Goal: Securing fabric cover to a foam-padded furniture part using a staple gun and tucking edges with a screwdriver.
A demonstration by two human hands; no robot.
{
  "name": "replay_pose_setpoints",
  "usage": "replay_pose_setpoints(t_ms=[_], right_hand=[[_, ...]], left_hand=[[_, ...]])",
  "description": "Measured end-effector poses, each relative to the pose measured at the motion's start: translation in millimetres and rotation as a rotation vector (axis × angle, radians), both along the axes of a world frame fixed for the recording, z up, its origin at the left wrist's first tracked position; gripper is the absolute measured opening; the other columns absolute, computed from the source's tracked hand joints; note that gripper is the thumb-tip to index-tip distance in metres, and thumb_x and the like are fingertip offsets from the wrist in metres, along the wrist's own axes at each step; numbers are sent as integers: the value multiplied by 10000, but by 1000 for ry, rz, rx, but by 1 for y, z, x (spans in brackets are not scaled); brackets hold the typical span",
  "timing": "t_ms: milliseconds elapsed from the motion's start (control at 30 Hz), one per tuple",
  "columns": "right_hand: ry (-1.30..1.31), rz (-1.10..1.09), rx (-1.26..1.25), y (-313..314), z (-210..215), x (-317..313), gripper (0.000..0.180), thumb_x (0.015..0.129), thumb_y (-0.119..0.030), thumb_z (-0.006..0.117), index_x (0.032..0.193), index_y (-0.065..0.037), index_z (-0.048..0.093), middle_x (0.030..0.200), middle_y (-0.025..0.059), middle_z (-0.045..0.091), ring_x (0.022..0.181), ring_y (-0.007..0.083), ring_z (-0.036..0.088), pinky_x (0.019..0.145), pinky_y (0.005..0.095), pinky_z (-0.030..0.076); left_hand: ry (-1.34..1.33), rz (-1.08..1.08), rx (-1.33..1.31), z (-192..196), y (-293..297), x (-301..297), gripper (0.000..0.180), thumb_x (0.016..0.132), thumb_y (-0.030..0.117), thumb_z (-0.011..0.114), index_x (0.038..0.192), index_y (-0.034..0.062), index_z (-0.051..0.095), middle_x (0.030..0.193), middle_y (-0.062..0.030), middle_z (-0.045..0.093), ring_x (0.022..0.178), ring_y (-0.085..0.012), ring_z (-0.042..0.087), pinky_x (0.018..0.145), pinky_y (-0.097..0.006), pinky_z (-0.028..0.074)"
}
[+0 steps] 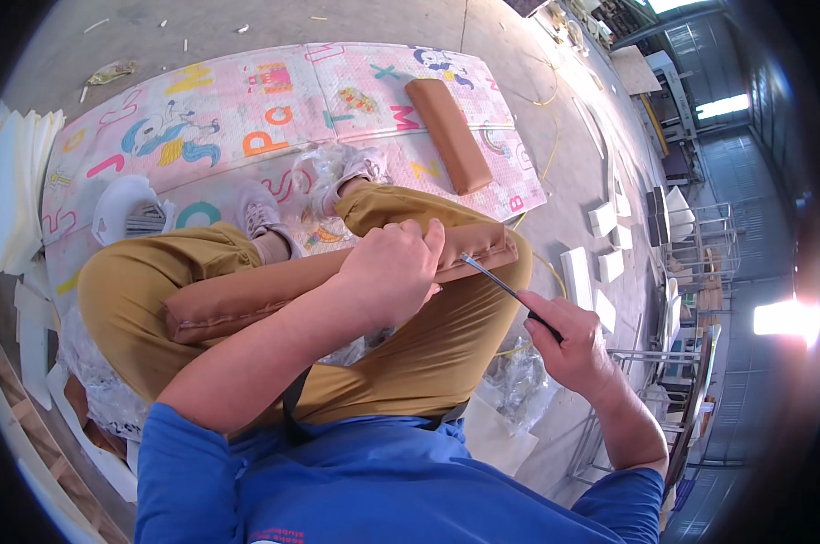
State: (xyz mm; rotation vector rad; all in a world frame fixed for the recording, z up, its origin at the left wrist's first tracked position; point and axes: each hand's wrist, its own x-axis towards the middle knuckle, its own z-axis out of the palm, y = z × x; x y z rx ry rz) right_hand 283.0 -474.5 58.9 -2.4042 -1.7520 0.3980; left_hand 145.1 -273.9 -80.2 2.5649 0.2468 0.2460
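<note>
A long brown padded bar (247, 295), covered in leather-like material with a puckered seam, lies across my lap. My left hand (393, 267) is closed on it right of the middle, hiding part of the seam. My right hand (564, 340) grips the dark handle of a screwdriver-like tool (496, 279). The tool's thin metal shaft slants up to the left, its tip at the seam near the bar's right end. Whether the tip is inside the seam I cannot tell. Beyond my knees a second brown padded bar (448, 136) rests on the mat.
Under my feet lies a pink patterned mat (233, 104). White foam sheets (20, 190) are stacked at the left, beside a white cut piece (131, 210). Clear plastic film (523, 390) lies at the right. White foam blocks (577, 276) and a yellow cord (550, 150) are on the floor.
</note>
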Motion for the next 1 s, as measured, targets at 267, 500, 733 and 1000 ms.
replay_pose_setpoints(t_ms=[267, 500, 733, 1000], right_hand=[[-148, 136, -77, 7, 6, -4, 348, 861, -42, 649, 1204, -96, 667, 699, 96, 564, 582, 290, 593, 522, 399, 489], [-383, 270, -310, 31, 30, -19, 414, 826, -59, 603, 1237, -99, 629, 765, 101, 587, 597, 304, 625, 534, 412, 502], [-540, 318, -434, 53, 33, -46, 491, 768, -75, 625, 1259, -48, 612, 789, 111, 599, 608, 307, 642, 562, 423, 515], [-312, 2, -112, 31, -10, -50, 346, 872, -45, 612, 1214, -78, 656, 714, 138, 564, 593, 327, 592, 566, 426, 478]], left_hand=[[-39, 9, -6, -3, -2, 1, 732, 830, 352, 715, 1354, -82, 444, 981, -210, 605, 847, -352, 643, 734, -424, 542], [-64, 39, 42, -7, -5, 3, 695, 813, 326, 732, 1316, -82, 478, 949, -193, 620, 832, -328, 656, 706, -413, 546], [-33, 56, 48, -8, -5, 3, 628, 802, 286, 747, 1256, -73, 502, 930, -177, 638, 802, -323, 676, 690, -404, 548], [-30, 80, -79, 1, 12, -5, 457, 831, 274, 720, 1114, -18, 512, 894, -177, 645, 813, -366, 671, 690, -453, 538]])
